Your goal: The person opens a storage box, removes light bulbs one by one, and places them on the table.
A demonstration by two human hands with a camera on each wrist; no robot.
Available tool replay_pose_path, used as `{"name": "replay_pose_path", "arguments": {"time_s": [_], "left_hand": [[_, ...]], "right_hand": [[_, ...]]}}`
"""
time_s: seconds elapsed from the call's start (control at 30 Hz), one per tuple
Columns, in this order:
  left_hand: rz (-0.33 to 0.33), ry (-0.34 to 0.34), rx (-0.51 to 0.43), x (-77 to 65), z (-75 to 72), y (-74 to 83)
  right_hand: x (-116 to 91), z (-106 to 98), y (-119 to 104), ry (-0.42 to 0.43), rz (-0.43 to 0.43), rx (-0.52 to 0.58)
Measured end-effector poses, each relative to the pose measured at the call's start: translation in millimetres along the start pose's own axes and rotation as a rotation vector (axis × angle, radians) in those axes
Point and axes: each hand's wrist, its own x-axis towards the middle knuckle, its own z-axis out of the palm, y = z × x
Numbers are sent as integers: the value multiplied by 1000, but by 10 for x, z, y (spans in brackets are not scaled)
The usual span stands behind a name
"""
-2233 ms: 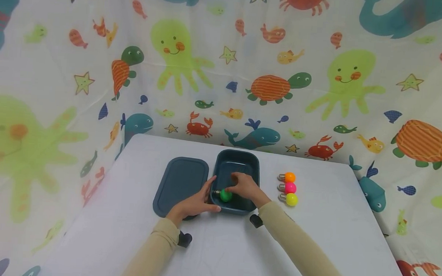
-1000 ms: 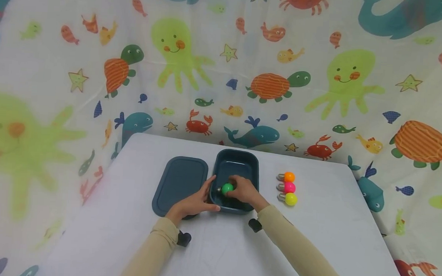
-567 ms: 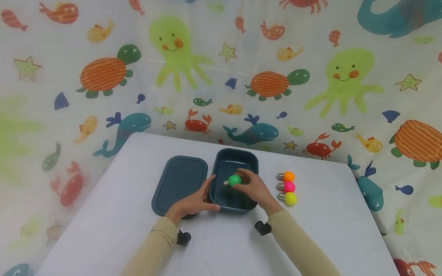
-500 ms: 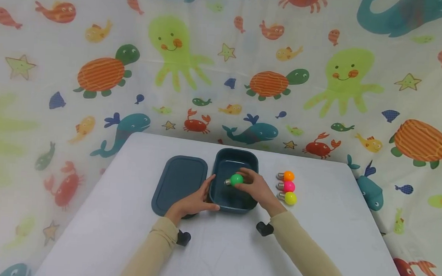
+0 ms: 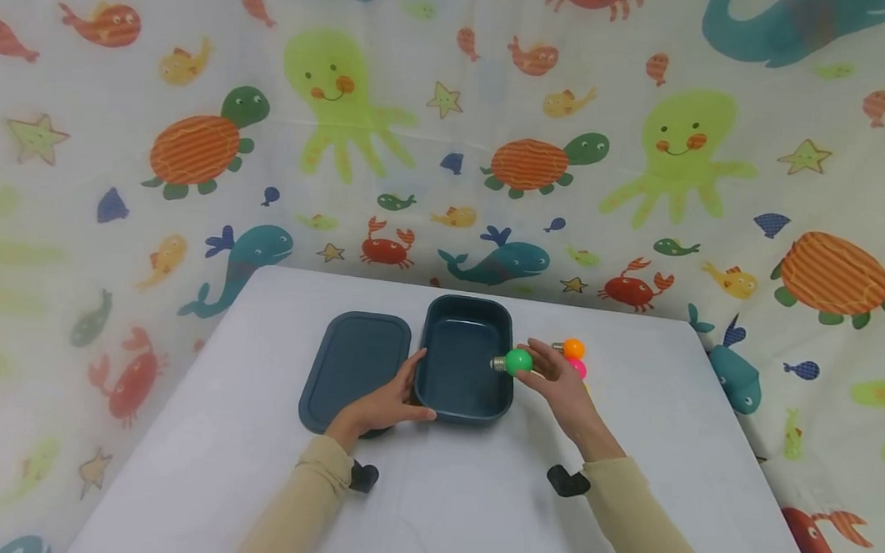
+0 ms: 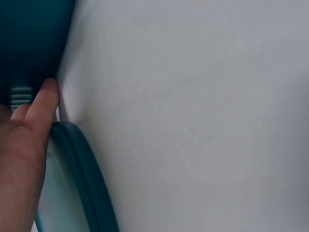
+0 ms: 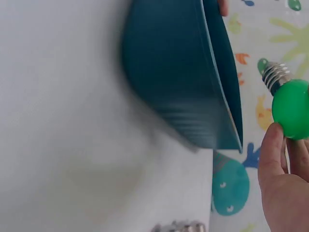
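Note:
Between thumb and fingertips my right hand pinches a green light bulb by its round end, with the metal screw base pointing left. The bulb is in the air over the right rim of a dark blue rectangular container; the right wrist view shows the bulb above rim height. My left hand rests against the container's left side, thumb at the near corner. In the left wrist view its straight fingers touch the outer wall. No bulb shows inside the container.
A flat dark blue lid lies left of the container, partly under my left hand. Right of it lie an orange bulb, a pink bulb and a yellow bulb almost hidden by my right hand. A patterned curtain hangs behind the white table.
My right hand has picked the green bulb up from the container's floor and carried it up and right to the right rim. The left hand has stayed at the container's side.

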Motion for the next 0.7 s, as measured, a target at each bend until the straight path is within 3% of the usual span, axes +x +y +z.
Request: {"name": "replay_pose_path", "arguments": {"time_s": [0.37,0.7], "left_hand": [[4,-9,-4,-40,-17,17],[-5,-5,18,-64,1,40]], "right_hand": [[-283,-338,165,75,-53,-147],[-460,-574,341,91,-8,-290]]}}
